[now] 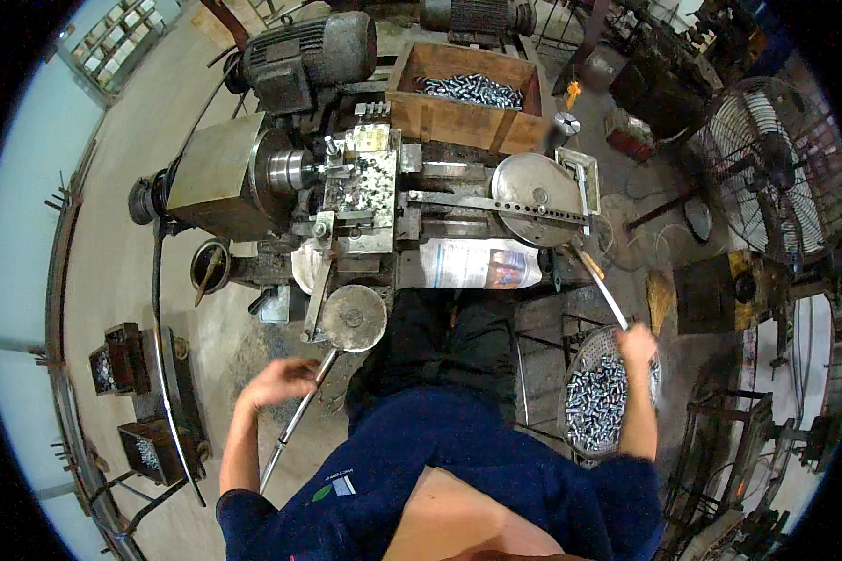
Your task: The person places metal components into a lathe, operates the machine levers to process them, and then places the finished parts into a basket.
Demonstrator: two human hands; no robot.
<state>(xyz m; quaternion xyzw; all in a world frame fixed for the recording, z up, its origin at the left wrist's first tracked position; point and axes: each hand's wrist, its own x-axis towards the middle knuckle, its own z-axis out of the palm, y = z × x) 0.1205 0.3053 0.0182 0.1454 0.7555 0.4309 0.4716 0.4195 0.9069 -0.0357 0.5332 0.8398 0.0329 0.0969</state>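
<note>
My right hand (636, 344) is closed round the end of a long pale lever handle (606, 292), which runs up to a large round metal disc (533, 178) on the right of a lathe. My left hand (285, 381) is beside a steel lever rod (299, 411), its fingers stretched toward the rod with no grip round it. That rod joins a smaller round disc (354, 318) at the lathe's front. A flat drilled bar (477, 202) links the large disc to the tool slide (365, 182), strewn with dark chips. Left of the slide is the spindle chuck (285, 170).
A wooden box (458, 122) of small metal parts stands behind the lathe. Beneath my right hand is a mesh basket (575, 439) of similar parts. A newspaper (468, 262) covers the front ledge. A large fan (767, 168) stands right; a pot with a brush (210, 266) is left.
</note>
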